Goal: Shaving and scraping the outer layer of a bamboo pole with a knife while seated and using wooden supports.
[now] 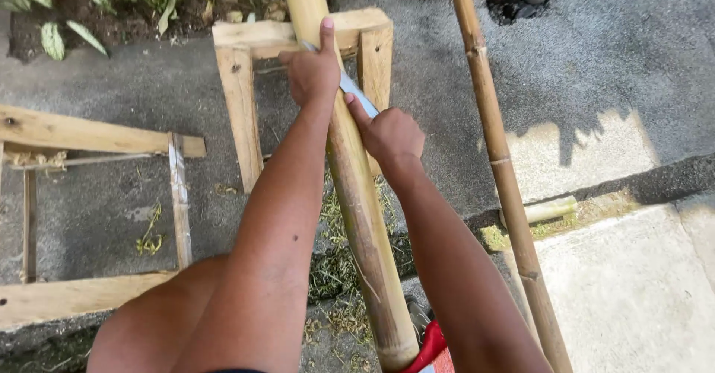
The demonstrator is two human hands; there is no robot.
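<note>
I press a blade (356,90) across the thick bamboo pole (363,217) resting on the far wooden trestle (238,83), left hand (313,71) and right hand (389,131) clamped on its ends; shavings (335,269) below, much bamboo unscraped.

Thick tan bamboo pole (357,194), slanted over wooden sawhorse (298,34), grey blade (356,92) laid across it

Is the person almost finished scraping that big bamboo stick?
Some is done: green shavings lie under the thick bamboo pole resting on the wooden stand. In hand: the left hand and right hand press a blade against it. A thinner bamboo pole lies alongside, with nobody touching it.
</note>
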